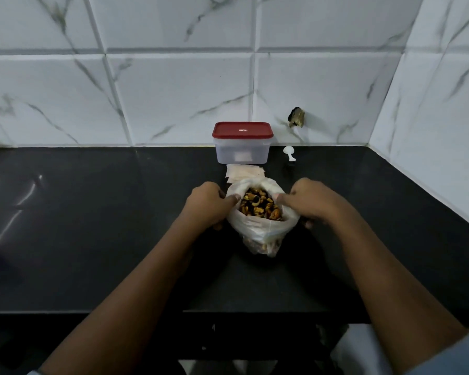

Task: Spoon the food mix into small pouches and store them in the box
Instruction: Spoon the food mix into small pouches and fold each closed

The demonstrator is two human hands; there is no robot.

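A clear plastic bag (263,231) of brown and yellow food mix (260,205) stands on the black counter (92,212), its mouth rolled open. My left hand (209,204) grips the bag's left rim, thumb over the edge. My right hand (306,203) grips the right rim the same way. Just behind the bag lies a stack of small pale pouches (244,171). Further back, against the wall, stands a clear box with its red lid (242,130) on. A white spoon (289,152) lies to the right of the box.
White marble-patterned tiles form the back wall and the right side wall (431,117). A dark hole (296,116) breaks the tile above the spoon. The counter's front edge (146,312) runs below my forearms.
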